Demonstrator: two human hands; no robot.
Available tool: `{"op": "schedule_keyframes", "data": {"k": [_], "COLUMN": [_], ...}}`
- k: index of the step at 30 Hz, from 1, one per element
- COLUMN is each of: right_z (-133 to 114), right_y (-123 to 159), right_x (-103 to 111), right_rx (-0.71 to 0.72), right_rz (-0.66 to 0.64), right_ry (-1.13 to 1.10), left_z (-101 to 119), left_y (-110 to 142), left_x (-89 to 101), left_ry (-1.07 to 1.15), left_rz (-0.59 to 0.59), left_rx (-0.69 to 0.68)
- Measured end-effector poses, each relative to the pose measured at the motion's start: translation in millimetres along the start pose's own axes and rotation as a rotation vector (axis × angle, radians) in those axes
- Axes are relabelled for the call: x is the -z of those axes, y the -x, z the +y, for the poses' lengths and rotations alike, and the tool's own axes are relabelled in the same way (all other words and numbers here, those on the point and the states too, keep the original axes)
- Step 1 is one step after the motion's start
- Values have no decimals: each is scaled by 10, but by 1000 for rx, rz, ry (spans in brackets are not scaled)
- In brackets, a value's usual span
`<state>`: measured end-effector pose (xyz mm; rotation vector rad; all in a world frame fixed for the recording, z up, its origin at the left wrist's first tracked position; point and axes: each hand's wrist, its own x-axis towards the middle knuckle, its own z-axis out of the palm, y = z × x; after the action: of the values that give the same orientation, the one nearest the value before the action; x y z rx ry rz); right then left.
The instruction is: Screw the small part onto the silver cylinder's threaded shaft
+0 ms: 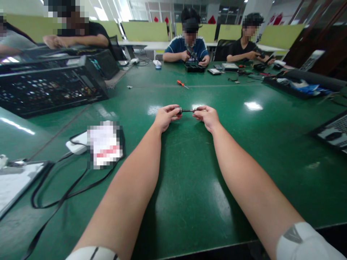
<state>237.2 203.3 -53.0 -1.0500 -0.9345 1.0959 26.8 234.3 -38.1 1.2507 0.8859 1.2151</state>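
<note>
In the head view, both my hands meet over the middle of the green table (187, 187). My left hand (166, 117) is closed around the dark, rounded handle end of a screwdriver (187, 111). Its thin dark shaft runs level to the right. At the other end, my right hand (207, 117) pinches around the tip; something small and dark shows at those fingertips, too small to name. Beyond my hands lies an orange-handled screwdriver (182, 84), apart from them.
At left are a black computer case (51, 85), a badge (105, 144) with a black lanyard, and a clipboard (21, 184). A black tray (303, 85) and a perforated metal panel (334, 131) lie at right. Several people sit around the table, one holding a power drill (192, 52).
</note>
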Motion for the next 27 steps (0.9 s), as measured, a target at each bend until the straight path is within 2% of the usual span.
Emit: {"op": "schedule_keyframes", "data": {"k": [10, 15, 20, 27], "right_z": [-8, -47, -77, -30], "right_y": [46, 77, 105, 95], "right_x": [-39, -36, -56, -162], "right_rx": [14, -21, -47, -31], "right_rz": [-62, -89, -127, -129], "right_ry": [45, 18, -4, 66], "left_z": [43, 50, 77, 95], "left_y": [54, 39, 63, 130], "left_x": [-23, 1, 2, -140], "left_ry": [-19, 35, 80, 71], "left_rz": [-51, -20, -64, -119], "left_rx": [45, 43, 60, 61]}}
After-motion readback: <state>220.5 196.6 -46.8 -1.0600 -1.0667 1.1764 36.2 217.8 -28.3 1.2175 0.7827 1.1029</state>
